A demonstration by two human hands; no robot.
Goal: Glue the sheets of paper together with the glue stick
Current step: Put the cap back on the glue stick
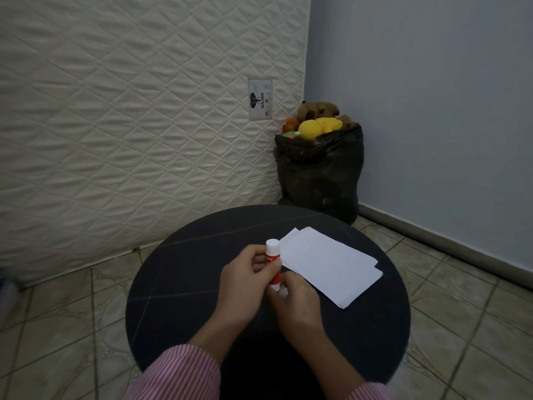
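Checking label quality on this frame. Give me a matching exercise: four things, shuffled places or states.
Things:
1. glue stick
2. sheets of paper
3. black bag
4. mattress

Places or states:
A. standing upright against the wall
B. held in both hands
C. lying on the round table
D. on the floor in the corner, stuffed toys on top

Pairs: 1-B, 2-C, 3-D, 4-A

- We grip the capped glue stick (272, 261) in our left hand (248, 274), our right hand (294, 301) pinching its base.
- Overlapping paper sheets (328, 264) lie just beside it on the round black table (173, 284).
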